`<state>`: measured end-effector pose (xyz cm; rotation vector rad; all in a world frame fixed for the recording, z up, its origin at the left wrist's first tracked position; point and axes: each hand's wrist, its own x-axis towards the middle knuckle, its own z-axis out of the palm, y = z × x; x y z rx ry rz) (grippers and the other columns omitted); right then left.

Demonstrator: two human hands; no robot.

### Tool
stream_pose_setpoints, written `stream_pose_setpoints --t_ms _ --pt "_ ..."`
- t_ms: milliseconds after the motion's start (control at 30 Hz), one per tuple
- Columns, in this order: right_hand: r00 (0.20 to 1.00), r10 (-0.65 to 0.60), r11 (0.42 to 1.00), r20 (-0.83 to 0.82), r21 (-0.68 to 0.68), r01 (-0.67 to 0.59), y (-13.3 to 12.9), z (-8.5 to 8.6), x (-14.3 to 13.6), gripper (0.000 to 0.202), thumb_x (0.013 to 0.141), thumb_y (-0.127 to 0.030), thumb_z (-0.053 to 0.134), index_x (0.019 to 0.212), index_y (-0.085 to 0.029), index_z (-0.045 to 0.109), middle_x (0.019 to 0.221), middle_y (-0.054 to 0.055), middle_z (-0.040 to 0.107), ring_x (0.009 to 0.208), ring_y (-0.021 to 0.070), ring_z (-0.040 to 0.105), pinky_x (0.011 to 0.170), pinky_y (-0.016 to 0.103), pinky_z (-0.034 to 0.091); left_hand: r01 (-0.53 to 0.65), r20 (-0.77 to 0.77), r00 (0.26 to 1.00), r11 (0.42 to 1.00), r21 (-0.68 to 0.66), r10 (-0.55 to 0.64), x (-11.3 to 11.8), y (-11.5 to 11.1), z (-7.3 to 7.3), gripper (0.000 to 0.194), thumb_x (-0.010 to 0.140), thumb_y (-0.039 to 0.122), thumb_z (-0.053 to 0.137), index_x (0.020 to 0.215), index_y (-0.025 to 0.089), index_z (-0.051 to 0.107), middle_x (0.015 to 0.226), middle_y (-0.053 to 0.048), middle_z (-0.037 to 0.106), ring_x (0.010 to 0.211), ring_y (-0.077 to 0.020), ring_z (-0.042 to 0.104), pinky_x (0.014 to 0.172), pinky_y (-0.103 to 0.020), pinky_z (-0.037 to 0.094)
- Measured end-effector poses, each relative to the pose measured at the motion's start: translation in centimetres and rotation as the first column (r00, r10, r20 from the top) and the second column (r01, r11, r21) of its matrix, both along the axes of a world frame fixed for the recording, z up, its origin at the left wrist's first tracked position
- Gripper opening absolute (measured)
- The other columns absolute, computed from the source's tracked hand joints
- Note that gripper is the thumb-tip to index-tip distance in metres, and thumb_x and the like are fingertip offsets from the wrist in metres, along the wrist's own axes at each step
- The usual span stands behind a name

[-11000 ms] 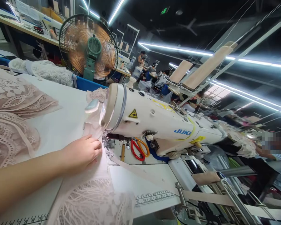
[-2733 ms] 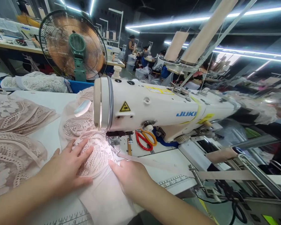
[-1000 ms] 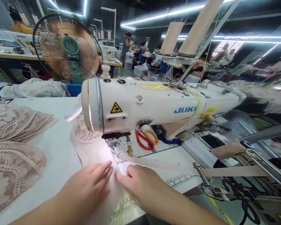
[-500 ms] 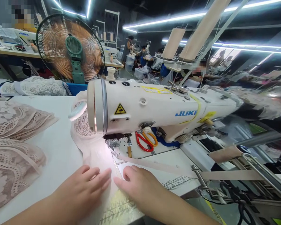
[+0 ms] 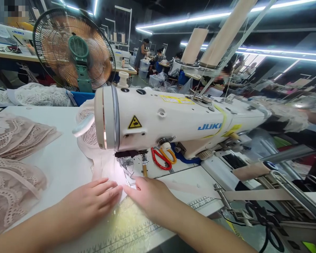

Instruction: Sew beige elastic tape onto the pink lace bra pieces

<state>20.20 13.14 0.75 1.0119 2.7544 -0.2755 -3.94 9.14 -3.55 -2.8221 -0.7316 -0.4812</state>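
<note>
While both hands lie flat just short of the needle, the white sewing machine [image 5: 173, 119] looms right beyond the fingertips. Pale fabric piece [image 5: 107, 168] runs from under the presser foot back beneath the fingers; lace end bunched behind the machine head. Looks thin, limp, light, likely slippery and snag-prone, so best handled by flat palm pressure near the seam edge, not a pinch. Left hand [image 5: 91, 202] spread, pressing fabric. Right hand [image 5: 150, 196] spread, fingertips on fabric edge beside the beige elastic tape [image 5: 189, 188]. Red-handled scissors [image 5: 160, 160] beyond right hand.
</note>
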Motion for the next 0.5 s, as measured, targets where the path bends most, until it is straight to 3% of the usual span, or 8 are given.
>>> stream_pose_setpoints --t_ms 167,333,500 --pt "0.994 -0.039 0.998 0.104 -0.042 0.044 0.5 1.1 -1.3 0.062 0.084 -0.016 0.057 0.143 -0.031 0.047 0.100 0.004 0.067 0.075 0.0206 0.064 0.049 0.030 0.020 -0.011 -0.017 1.000 0.999 0.039 0.011 -0.2 1.0 0.5 0.035 0.097 0.007 0.045 0.122 0.018 0.066 0.124 -0.008 0.072 0.104 -0.0270 0.065 0.094 -0.044 0.049" --pt "0.983 -0.061 0.998 0.171 -0.009 0.064 0.8 0.9 -2.2 0.071 0.079 -0.012 0.062 0.146 -0.029 0.044 0.082 0.003 0.069 0.069 0.0226 0.068 0.046 0.029 0.024 0.025 -0.031 0.999 0.999 0.027 -0.024 -1.0 2.5 0.7 0.035 0.096 0.005 0.050 0.123 0.019 0.066 0.121 -0.008 0.073 0.104 -0.0254 0.066 0.092 -0.041 0.050" --pt "0.968 -0.095 0.995 0.234 0.009 0.096 0.8 0.9 -3.1 0.078 0.081 -0.012 0.061 0.153 -0.028 0.037 0.076 0.006 0.071 0.067 0.0247 0.068 0.049 0.029 0.032 0.004 -0.032 0.999 1.000 -0.014 -0.005 -1.9 3.7 0.2 0.035 0.097 0.008 0.049 0.124 0.022 0.066 0.124 -0.007 0.072 0.108 -0.0250 0.067 0.099 -0.042 0.047"
